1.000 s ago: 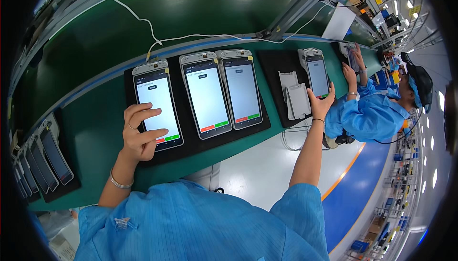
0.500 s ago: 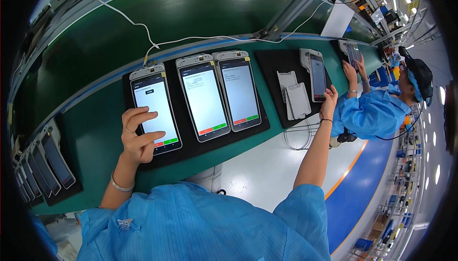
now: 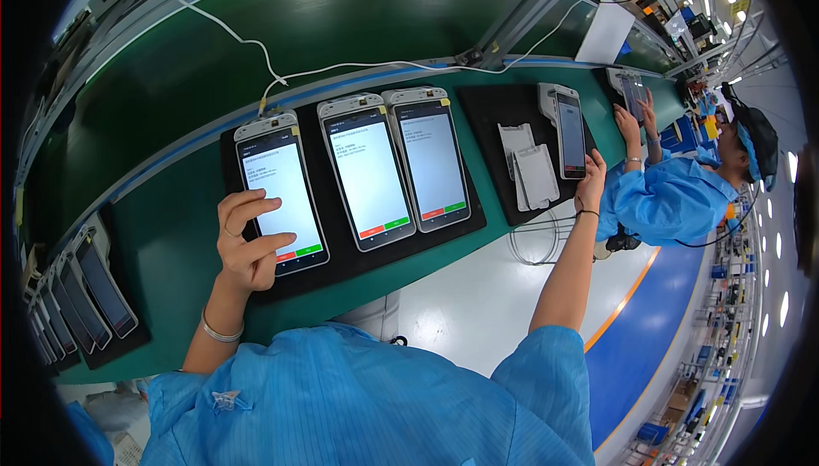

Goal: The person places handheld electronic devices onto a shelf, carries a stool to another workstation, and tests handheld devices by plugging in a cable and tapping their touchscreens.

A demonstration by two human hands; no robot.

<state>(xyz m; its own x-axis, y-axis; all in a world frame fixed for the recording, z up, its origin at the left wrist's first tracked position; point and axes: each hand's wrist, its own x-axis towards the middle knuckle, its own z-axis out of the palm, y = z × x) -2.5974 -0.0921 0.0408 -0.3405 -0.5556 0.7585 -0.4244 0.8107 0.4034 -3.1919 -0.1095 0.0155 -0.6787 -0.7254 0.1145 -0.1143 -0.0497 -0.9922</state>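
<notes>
My left hand (image 3: 247,240) hovers over the lit screen of a white handheld payment terminal (image 3: 286,185), fingers apart and bent, holding nothing. I cannot tell whether a fingertip touches the glass. A cable plugs into this terminal's top. Beside it lie a second terminal (image 3: 367,167) and a third terminal (image 3: 431,163), both lit, with red and green buttons low on their screens. Over to the right, my right hand (image 3: 590,183) has its fingers closed around the lower end of another terminal (image 3: 571,129), whose screen is dimmer. White flat covers (image 3: 536,176) lie left of that one.
Black mats (image 3: 473,108) lie under the terminals on the green bench (image 3: 175,236). Several dark-screened terminals (image 3: 104,283) stand in a row at far left. A white cable (image 3: 358,67) runs along the back. On the right, a co-worker (image 3: 661,189) in blue handles another terminal.
On the leftmost lit terminal, a small dark pop-up has gone and lines of text now show. My hands keep nearly the same places. The co-worker's hands have shifted slightly.
</notes>
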